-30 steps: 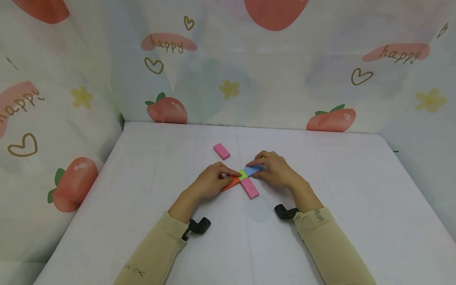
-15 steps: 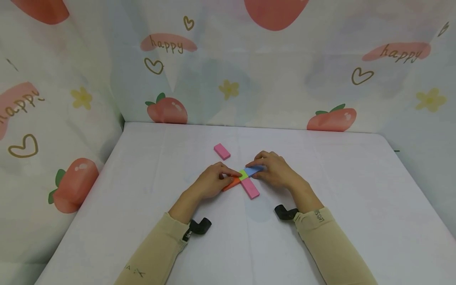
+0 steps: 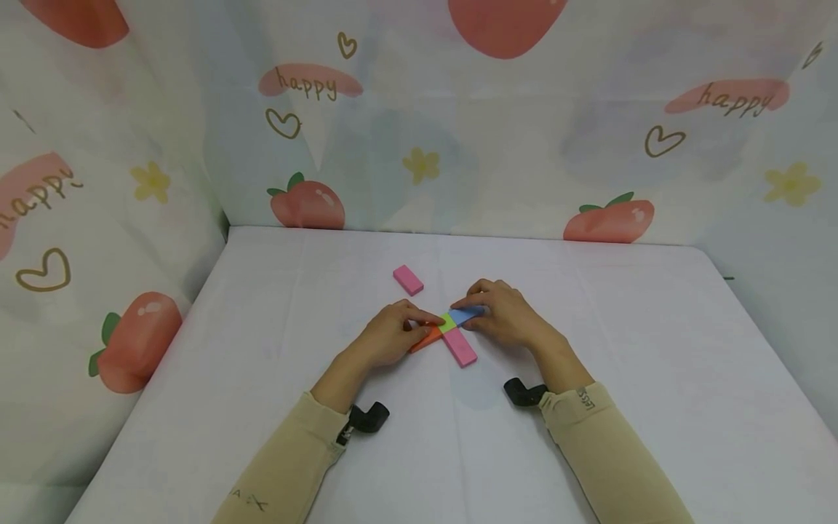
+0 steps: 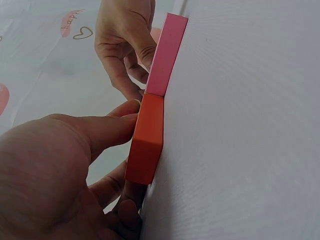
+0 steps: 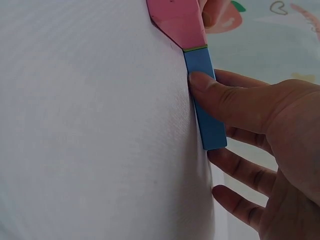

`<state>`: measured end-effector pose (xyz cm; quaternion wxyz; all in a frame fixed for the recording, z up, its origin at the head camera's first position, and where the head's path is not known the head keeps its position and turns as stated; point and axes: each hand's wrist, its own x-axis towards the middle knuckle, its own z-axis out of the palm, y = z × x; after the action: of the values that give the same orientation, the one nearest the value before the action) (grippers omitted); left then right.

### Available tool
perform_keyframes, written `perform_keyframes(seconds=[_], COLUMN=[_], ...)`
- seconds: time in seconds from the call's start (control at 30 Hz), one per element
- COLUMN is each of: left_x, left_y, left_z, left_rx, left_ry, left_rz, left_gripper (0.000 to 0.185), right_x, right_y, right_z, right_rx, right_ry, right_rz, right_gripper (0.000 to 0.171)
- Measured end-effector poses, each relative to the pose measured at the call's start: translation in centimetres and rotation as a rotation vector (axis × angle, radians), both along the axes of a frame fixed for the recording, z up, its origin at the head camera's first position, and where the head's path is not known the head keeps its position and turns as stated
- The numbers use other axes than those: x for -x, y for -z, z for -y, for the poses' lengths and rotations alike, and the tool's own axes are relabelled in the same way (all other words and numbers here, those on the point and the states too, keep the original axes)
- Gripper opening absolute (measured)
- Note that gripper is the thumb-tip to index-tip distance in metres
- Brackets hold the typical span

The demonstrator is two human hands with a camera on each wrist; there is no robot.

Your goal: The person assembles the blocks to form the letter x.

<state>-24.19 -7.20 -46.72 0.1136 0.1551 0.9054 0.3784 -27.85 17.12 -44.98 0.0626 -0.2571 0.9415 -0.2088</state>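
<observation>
My left hand [image 3: 388, 342] rests on the white table [image 3: 262, 378], thumb and fingers curled around the orange block [image 3: 425, 338]; from the left wrist camera the thumb presses its near long edge while the fingers tuck under the far side. That orange block lies flat, angled up toward a small green block [image 3: 447, 321] at the middle of a cross of blocks, and its inner end meets the pink block [image 3: 461, 348] that points back toward me. Beyond the cross, well apart from it, a second pink block [image 3: 408, 279] lies alone on the cloth. To the right of the green block is the blue block [image 3: 466, 314], flat on the table, and my right hand [image 3: 507, 316] pinches it, thumb on the near long edge, the other fingers bent over the far side
</observation>
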Motion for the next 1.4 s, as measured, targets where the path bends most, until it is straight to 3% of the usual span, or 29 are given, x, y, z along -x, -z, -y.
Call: perform_keyframes(seconds=[0.77,1.4], left_x=[-0.2,-0.1], left_y=[-0.2,0.0], left_z=[0.3,0.1], left_rx=[-0.010,-0.029], left_ry=[0.017,-0.018], left_rz=[-0.013,0.013], left_gripper=[0.024,0.022], right_x=[-0.5,-0.5], right_y=[-0.6,-1.0], right_z=[0.2,-0.8], right_rx=[0.004,0.029], right_ry=[0.015,0.020], right_rz=[0.019,0.038], right_gripper=[0.037,0.037])
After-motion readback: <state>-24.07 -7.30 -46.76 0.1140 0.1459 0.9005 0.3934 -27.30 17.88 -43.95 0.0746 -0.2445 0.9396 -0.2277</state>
